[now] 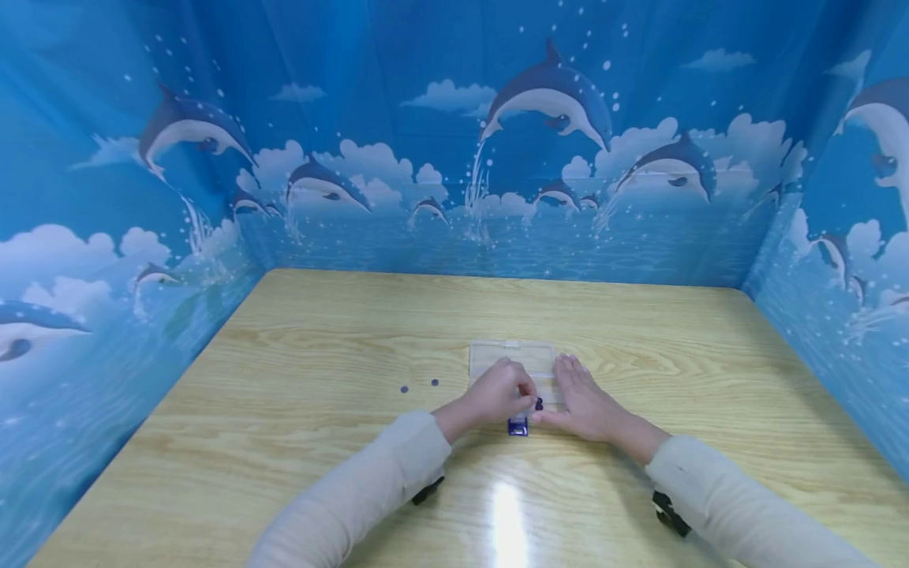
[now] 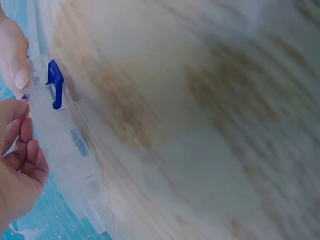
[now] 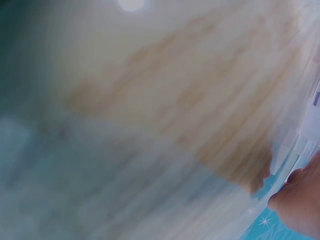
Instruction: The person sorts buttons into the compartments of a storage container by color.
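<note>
A clear plastic case lies opened out on the table, with a blue latch at its near side. In the left wrist view the same blue latch stands out from the case's edge. My left hand is over the case, its thumb and fingertips pinching a small dark blue piece. Most of that piece is hidden by the fingers in the left wrist view. My right hand rests along the case's right side with fingers straight and thumb reaching toward the latch.
Two small dark discs lie on the wooden table left of the case, the nearer disc and the farther disc. A blue dolphin-print curtain encloses the table's back and sides.
</note>
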Tool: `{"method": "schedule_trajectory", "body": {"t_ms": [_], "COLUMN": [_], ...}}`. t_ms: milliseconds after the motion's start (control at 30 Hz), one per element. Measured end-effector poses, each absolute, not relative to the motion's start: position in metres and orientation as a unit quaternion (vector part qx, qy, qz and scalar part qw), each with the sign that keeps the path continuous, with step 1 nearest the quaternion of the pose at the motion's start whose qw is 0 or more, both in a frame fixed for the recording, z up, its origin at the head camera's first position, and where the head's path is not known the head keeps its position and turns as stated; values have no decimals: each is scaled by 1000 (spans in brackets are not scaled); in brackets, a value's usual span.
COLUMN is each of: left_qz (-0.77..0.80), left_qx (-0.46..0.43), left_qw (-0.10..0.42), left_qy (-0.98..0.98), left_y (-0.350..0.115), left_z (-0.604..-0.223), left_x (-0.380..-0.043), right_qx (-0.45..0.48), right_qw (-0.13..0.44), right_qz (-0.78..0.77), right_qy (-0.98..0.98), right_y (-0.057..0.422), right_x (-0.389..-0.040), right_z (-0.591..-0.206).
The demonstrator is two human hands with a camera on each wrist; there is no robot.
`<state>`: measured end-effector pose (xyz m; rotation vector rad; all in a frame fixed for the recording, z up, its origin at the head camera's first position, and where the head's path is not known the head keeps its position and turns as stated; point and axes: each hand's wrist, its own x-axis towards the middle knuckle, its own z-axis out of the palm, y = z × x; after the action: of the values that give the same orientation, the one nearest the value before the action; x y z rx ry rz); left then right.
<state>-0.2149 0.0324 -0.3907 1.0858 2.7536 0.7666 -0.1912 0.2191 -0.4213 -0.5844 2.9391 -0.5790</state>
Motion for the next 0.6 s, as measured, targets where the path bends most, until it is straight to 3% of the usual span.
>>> {"method": "schedule_trajectory", "body": {"t_ms": [600], "left_qz": [214], "left_qx": [361], "left_qw": [34], "left_qy": [907], "left_y": [35], "left_z": [-395], "left_x": [-216], "right_qx": [-190], "right_qw": [52], "right_qz": [-198], "right_qy": [960], "right_y": [218], "right_x": [-189], "right_z": [-418]}}
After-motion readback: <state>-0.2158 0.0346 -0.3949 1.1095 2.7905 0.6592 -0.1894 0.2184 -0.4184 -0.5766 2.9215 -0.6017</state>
